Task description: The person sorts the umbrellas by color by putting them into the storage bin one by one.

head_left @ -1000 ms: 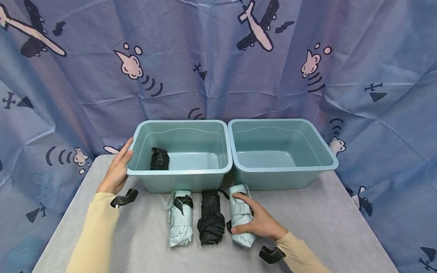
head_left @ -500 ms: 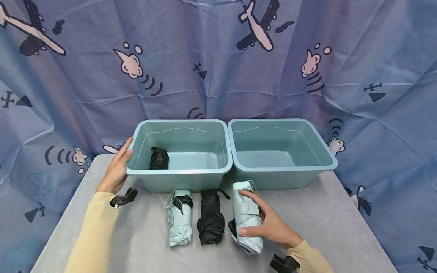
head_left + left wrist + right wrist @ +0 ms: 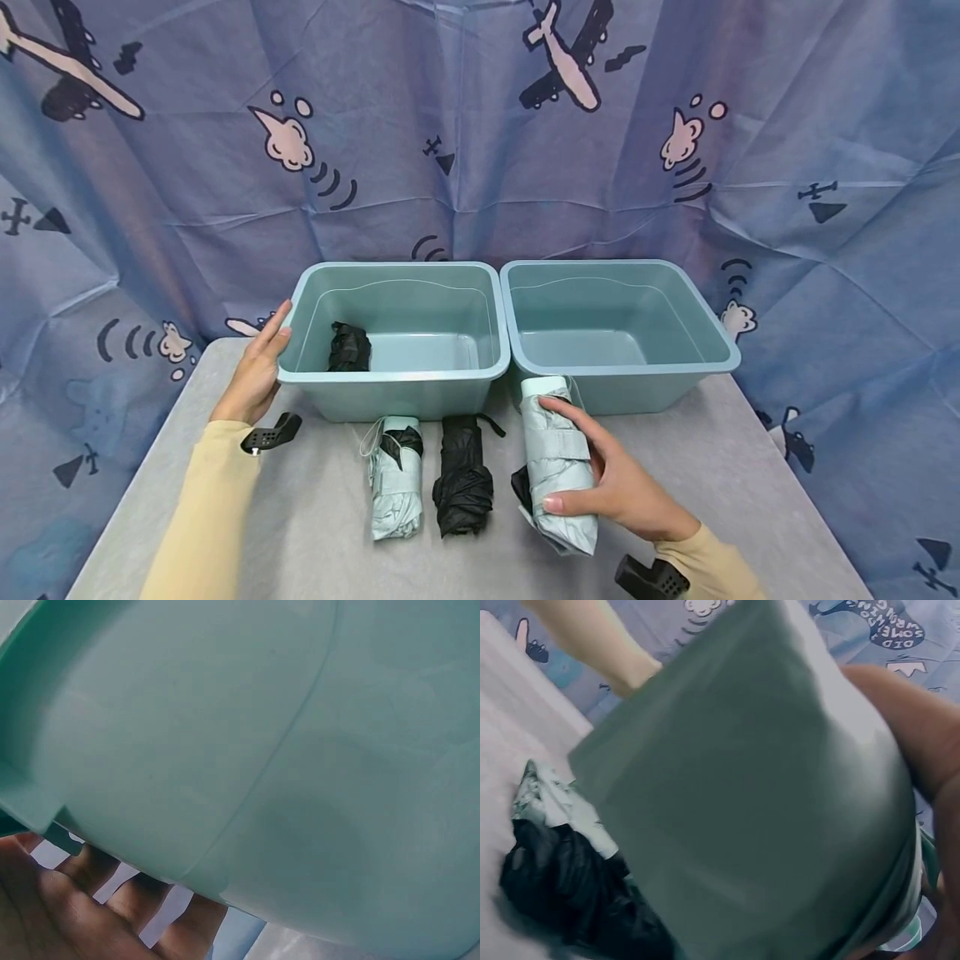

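Observation:
My right hand grips a folded pale green umbrella, thumb on its near part and index finger along its upper end. It is tilted, and its top overlaps the front of the right bin. In the right wrist view that umbrella fills the middle. My left hand rests against the left side of the left bin, fingers fairly straight; the left wrist view shows the fingers along the outside of the wall. A folded black umbrella lies inside this bin, at its left.
On the grey table, before the left bin, lie another folded pale green umbrella and a black one side by side. The two bins stand side by side. Behind them hangs a blue patterned curtain.
My right hand has lifted the pale green umbrella from beside the black one and carried it rightward, toward the front of the right bin. The left hand has stayed at the left bin.

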A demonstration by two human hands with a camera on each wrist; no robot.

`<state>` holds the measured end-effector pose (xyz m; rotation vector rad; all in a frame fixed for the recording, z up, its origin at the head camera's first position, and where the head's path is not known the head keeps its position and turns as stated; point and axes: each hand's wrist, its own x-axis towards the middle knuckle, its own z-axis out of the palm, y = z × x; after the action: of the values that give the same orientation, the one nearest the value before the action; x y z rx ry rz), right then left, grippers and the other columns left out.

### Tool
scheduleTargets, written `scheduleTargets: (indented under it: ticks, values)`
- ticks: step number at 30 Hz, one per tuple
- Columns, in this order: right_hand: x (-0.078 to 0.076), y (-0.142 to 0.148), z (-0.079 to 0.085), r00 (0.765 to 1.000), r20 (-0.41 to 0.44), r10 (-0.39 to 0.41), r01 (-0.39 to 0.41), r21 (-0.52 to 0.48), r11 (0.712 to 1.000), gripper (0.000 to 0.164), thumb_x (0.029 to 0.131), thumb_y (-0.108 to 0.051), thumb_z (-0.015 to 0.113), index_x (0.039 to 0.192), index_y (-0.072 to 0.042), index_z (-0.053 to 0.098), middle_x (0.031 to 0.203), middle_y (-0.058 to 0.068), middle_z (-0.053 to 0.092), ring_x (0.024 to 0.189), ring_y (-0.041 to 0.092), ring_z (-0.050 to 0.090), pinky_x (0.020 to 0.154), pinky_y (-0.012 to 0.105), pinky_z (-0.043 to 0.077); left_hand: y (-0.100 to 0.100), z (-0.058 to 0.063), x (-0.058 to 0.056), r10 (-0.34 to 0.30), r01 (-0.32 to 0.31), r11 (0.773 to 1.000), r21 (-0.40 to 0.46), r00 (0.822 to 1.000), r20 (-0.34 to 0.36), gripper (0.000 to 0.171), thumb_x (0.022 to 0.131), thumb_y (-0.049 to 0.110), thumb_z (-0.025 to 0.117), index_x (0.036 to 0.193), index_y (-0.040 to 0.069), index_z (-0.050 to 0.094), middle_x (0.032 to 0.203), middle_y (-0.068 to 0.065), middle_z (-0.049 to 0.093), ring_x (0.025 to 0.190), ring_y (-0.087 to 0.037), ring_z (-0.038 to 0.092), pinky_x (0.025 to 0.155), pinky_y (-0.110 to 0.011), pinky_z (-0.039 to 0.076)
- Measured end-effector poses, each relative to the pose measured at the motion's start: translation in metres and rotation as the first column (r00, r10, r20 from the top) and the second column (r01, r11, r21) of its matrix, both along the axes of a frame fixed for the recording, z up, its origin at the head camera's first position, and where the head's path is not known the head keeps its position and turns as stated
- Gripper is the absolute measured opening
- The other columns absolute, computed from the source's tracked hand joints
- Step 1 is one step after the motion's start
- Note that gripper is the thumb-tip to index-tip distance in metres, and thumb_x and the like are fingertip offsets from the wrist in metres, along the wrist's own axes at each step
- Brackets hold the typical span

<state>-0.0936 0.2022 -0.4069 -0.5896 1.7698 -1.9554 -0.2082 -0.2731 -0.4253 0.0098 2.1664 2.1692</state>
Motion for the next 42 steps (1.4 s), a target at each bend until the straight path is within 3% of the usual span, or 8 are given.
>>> scheduleTargets:
  ticks: [3, 8, 11, 20, 26, 34, 42]
  values:
    - [-0.005, 0.003, 0.009, 1.0, -0.003, 0.012, -0.012, -0.01, 1.0, 0.101, 0.083, 0.01, 0.076, 0.163, -0.019, 0.02, 0.139, 0.034, 0.032, 0.112, 0.037, 0.058, 0.085, 0.051, 0.057, 0.0, 0.0, -0.001, 0.006, -0.006, 1.0, -0.005, 1.0, 0.008, 0.061, 0.11, 0.043, 0.037, 0.164, 0.035, 0.008, 0.17, -0.011, 0.007, 0.149, -0.037, 0.021, 0.099, -0.028, 0.046]
    - [-0.017, 0.01, 0.025, 0.998, -0.005, 0.066, -0.067, -0.072, 0.995, 0.105, 0.085, 0.013, 0.072, 0.164, -0.021, 0.013, 0.14, 0.035, 0.03, 0.111, 0.039, 0.062, 0.086, 0.053, 0.056, 0.0, -0.001, -0.003, 0.012, -0.012, 1.0, -0.028, 1.0, 0.02, 0.058, 0.111, 0.041, 0.033, 0.163, 0.038, 0.007, 0.17, -0.007, 0.005, 0.15, -0.036, 0.019, 0.114, -0.053, 0.031]
    - [-0.029, 0.015, 0.035, 0.996, -0.01, 0.087, -0.088, -0.091, 0.992, 0.108, 0.085, 0.016, 0.071, 0.165, -0.023, 0.01, 0.144, 0.033, 0.027, 0.113, 0.039, 0.062, 0.086, 0.054, 0.056, 0.0, -0.001, -0.003, 0.015, -0.014, 0.999, -0.037, 1.0, 0.023, 0.057, 0.111, 0.04, 0.033, 0.163, 0.041, 0.008, 0.17, -0.006, 0.005, 0.15, -0.037, 0.018, 0.115, -0.059, 0.026]
    - [-0.081, 0.03, 0.064, 0.995, -0.044, 0.091, -0.092, -0.036, 0.995, 0.113, 0.083, 0.021, 0.069, 0.165, -0.027, 0.009, 0.148, 0.025, 0.026, 0.116, 0.032, 0.061, 0.088, 0.048, 0.056, -0.001, 0.0, -0.002, 0.003, -0.003, 1.0, -0.011, 1.0, -0.002, 0.058, 0.112, 0.038, 0.034, 0.164, 0.035, 0.008, 0.17, -0.01, 0.008, 0.149, -0.037, 0.021, 0.109, -0.041, 0.039]
    - [-0.121, 0.037, 0.072, 0.995, -0.073, 0.065, -0.062, 0.037, 0.997, 0.11, 0.085, 0.019, 0.069, 0.165, -0.028, 0.011, 0.148, 0.022, 0.029, 0.115, 0.029, 0.062, 0.087, 0.044, 0.057, -0.001, -0.002, -0.002, 0.005, -0.004, 1.0, 0.019, 1.0, -0.011, 0.06, 0.111, 0.04, 0.037, 0.164, 0.033, 0.01, 0.169, -0.013, 0.01, 0.147, -0.037, 0.024, 0.097, -0.026, 0.047]
    - [-0.166, 0.036, 0.069, 0.999, -0.034, 0.011, -0.005, 0.169, 0.986, 0.109, 0.086, 0.014, 0.072, 0.165, -0.031, 0.012, 0.15, 0.022, 0.032, 0.105, 0.025, 0.067, 0.083, 0.039, 0.058, -0.001, -0.001, -0.002, 0.006, -0.006, 1.0, 0.007, 1.0, -0.006, 0.059, 0.111, 0.04, 0.036, 0.164, 0.035, 0.01, 0.169, -0.012, 0.008, 0.148, -0.037, 0.023, 0.098, -0.027, 0.046]
    - [-0.201, 0.029, 0.058, 1.0, 0.022, -0.009, 0.002, 0.284, 0.959, 0.108, 0.086, 0.014, 0.073, 0.165, -0.028, 0.014, 0.157, 0.02, 0.026, 0.119, 0.029, 0.055, 0.086, 0.039, 0.056, -0.001, -0.001, -0.003, 0.006, -0.006, 1.0, 0.001, 1.0, -0.007, 0.059, 0.111, 0.04, 0.035, 0.164, 0.035, 0.01, 0.17, -0.01, 0.008, 0.148, -0.037, 0.022, 0.101, -0.03, 0.044]
